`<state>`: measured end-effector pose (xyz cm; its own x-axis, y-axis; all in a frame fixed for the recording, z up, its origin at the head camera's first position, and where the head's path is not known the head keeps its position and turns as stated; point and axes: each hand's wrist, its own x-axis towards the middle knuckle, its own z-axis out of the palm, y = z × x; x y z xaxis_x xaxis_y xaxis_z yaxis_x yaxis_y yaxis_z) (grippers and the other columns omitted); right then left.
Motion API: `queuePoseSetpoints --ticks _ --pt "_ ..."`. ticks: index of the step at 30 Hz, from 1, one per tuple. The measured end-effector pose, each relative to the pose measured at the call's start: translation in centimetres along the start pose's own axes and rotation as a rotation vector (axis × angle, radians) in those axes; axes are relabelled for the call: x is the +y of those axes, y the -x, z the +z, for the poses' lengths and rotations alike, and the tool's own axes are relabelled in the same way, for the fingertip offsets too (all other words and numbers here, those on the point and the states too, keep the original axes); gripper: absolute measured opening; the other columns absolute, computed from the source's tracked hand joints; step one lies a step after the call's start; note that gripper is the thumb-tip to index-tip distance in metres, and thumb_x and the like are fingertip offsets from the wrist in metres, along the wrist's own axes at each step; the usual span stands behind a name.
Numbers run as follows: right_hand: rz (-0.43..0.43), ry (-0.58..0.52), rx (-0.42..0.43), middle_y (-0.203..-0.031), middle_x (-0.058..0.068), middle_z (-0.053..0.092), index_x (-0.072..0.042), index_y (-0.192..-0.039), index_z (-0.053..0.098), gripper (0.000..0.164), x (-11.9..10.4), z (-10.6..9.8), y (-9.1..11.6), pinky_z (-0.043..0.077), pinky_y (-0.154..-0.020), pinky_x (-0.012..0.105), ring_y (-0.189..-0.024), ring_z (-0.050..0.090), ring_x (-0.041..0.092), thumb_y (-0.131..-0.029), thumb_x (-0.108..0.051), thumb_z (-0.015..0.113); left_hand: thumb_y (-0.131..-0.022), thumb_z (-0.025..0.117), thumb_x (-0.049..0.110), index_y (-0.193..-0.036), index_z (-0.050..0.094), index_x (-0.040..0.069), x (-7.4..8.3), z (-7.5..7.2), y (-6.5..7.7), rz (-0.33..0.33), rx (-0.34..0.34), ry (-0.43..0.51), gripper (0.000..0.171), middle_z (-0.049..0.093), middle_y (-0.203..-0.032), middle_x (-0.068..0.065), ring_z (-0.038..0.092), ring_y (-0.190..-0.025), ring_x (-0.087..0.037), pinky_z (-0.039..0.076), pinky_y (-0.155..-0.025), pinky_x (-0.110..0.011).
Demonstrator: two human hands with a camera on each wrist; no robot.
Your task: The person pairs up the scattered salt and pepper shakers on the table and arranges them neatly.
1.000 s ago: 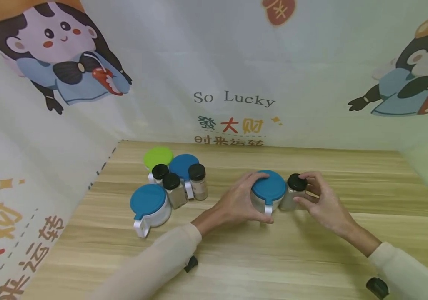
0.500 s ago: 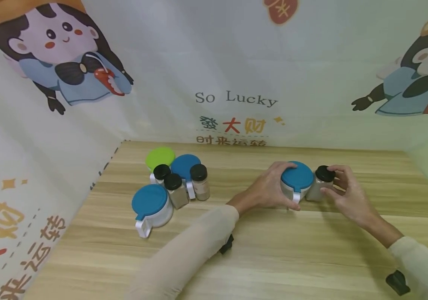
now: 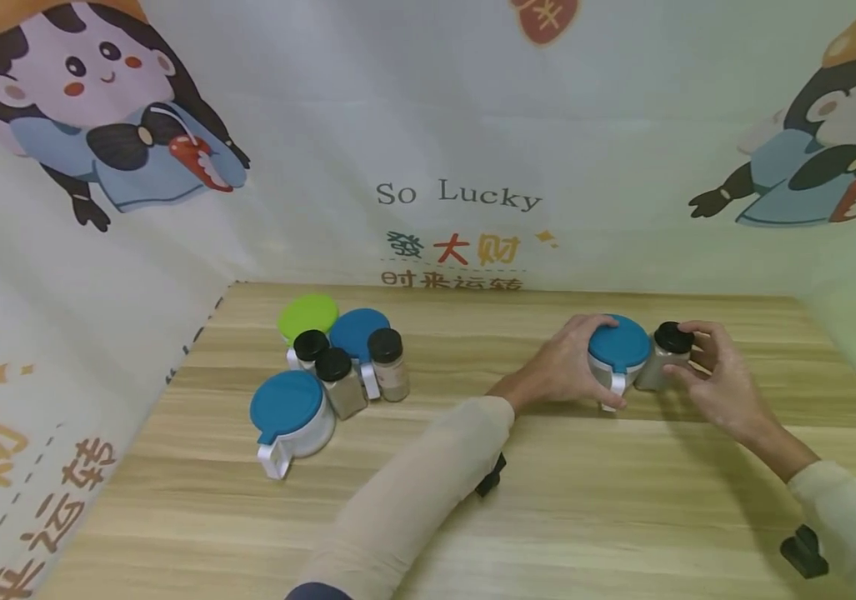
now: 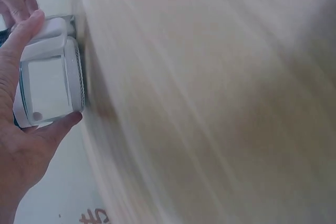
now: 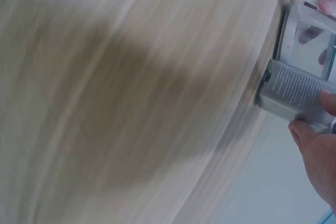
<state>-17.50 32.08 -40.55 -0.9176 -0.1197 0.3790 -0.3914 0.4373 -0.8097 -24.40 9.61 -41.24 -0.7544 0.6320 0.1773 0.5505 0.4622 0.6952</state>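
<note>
My left hand (image 3: 576, 360) grips a round clear seasoning jar with a blue lid (image 3: 620, 343) and a white handle, at the right of the table. In the left wrist view, fingers and thumb curl round this glass jar (image 4: 48, 85). Close beside it on the right stands a squarish spice bottle with a black cap (image 3: 673, 337). My right hand (image 3: 720, 379) pinches that bottle, fingers at the cap and thumb on its side. Small print covers the grey label of the spice bottle (image 5: 294, 90) in the right wrist view. Both containers are upright, side by side.
At the left of the wooden table (image 3: 412, 483) stands a group: a green-lidded jar (image 3: 309, 317), two blue-lidded jars, the front one (image 3: 288, 408) with its handle toward me, and several black-capped spice bottles (image 3: 390, 367). A printed cloth (image 3: 307, 125) hangs behind.
Both hands have moved to the right and toward the back of the table, taking the blue-lidded jar and the spice bottle along together. The left group stays where it was.
</note>
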Motion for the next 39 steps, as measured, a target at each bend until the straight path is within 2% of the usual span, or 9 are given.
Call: queuePoseSetpoints --ticks 7,13,17,21,24,28,31,34,39 --pt "0.046 0.01 -0.028 -0.138 0.044 0.041 0.014 -0.14 0.026 0.056 0.9 -1.1 -0.6 0.044 -0.087 0.007 -0.106 0.048 -0.013 -0.093 0.022 0.056 -0.069 0.095 0.042 -0.155 0.035 0.026 0.7 1.0 -0.8 -0.096 -0.006 -0.033 0.106 0.035 -0.154 -0.002 0.048 -0.131 -0.019 0.044 -0.103 -0.033" --pt "0.058 0.004 -0.038 -0.14 0.044 0.039 0.014 -0.14 0.024 0.056 1.1 -1.5 -0.6 0.043 -0.09 0.008 -0.11 0.049 -0.008 -0.093 0.022 0.054 -0.069 0.094 0.044 -0.156 0.032 0.028 0.9 1.3 -1.0 -0.103 -0.022 -0.037 0.109 0.033 -0.155 -0.002 0.047 -0.133 -0.021 0.044 -0.104 -0.035" --pt "0.068 0.02 -0.046 -0.141 0.044 0.037 0.013 -0.141 0.023 0.057 1.0 -1.5 -0.8 0.044 -0.094 0.012 -0.125 0.055 0.027 -0.094 0.02 0.054 -0.07 0.094 0.042 -0.157 0.029 0.027 1.0 1.4 -1.0 -0.097 -0.021 -0.029 0.11 0.03 -0.157 -0.005 0.045 -0.135 -0.022 0.043 -0.105 -0.033" --pt "0.105 0.031 -0.046 -0.149 0.043 0.027 0.011 -0.148 0.021 0.062 0.8 -1.6 -0.6 0.036 -0.112 0.048 -0.134 0.03 0.062 -0.095 0.015 0.053 -0.069 0.094 0.043 -0.159 0.022 0.028 1.1 1.3 -0.7 -0.095 -0.037 -0.031 0.116 0.019 -0.162 -0.011 0.035 -0.143 -0.026 0.041 -0.108 -0.038" --pt "0.102 0.028 0.039 -0.155 0.035 0.023 0.007 -0.151 0.025 0.062 0.2 -1.8 -0.4 0.018 -0.114 0.066 -0.143 0.022 0.055 -0.095 0.01 0.053 -0.071 0.093 0.043 -0.161 0.016 0.028 1.4 0.9 -0.4 -0.077 -0.051 -0.032 0.12 0.013 -0.164 -0.013 0.024 -0.147 -0.027 0.038 -0.11 -0.043" --pt "-0.008 0.07 0.233 -0.15 0.019 0.042 0.006 -0.143 0.045 0.048 -1.8 -1.6 -0.6 0.026 -0.118 0.041 -0.14 0.036 0.023 -0.096 0.005 0.054 -0.079 0.087 0.044 -0.162 0.018 0.023 1.8 -0.8 0.3 -0.052 -0.047 -0.035 0.109 0.022 -0.162 -0.007 0.025 -0.145 -0.02 0.037 -0.11 -0.039" --pt "-0.08 0.155 0.316 -0.139 0.009 0.056 0.004 -0.135 0.058 0.039 -3.5 -1.2 -0.9 0.036 -0.104 0.022 -0.124 0.048 0.01 -0.097 0.0 0.055 -0.087 0.078 0.047 -0.161 0.025 0.023 2.2 -2.3 0.9 -0.064 -0.038 -0.057 0.095 0.033 -0.158 -0.002 0.034 -0.141 -0.015 0.041 -0.107 -0.038" --pt "-0.108 0.231 0.293 -0.131 0.009 0.063 -0.002 -0.133 0.064 0.036 -5.1 -0.3 -1.0 0.041 -0.087 0.016 -0.117 0.054 0.017 -0.098 -0.004 0.058 -0.091 0.071 0.05 -0.16 0.029 0.024 2.4 -3.8 1.6 -0.103 -0.01 -0.126 0.085 0.038 -0.156 -0.001 0.039 -0.139 -0.017 0.044 -0.105 -0.044" --pt "-0.19 0.264 0.17 -0.128 0.017 0.063 -0.002 -0.131 0.065 0.035 -6.8 1.6 -0.8 0.039 -0.088 0.017 -0.111 0.055 0.038 -0.097 -0.003 0.061 -0.093 0.068 0.049 -0.161 0.027 0.024 2.3 -6.0 3.3 -0.152 0.037 -0.204 0.084 0.033 -0.161 -0.001 0.033 -0.145 -0.021 0.042 -0.106 -0.053"
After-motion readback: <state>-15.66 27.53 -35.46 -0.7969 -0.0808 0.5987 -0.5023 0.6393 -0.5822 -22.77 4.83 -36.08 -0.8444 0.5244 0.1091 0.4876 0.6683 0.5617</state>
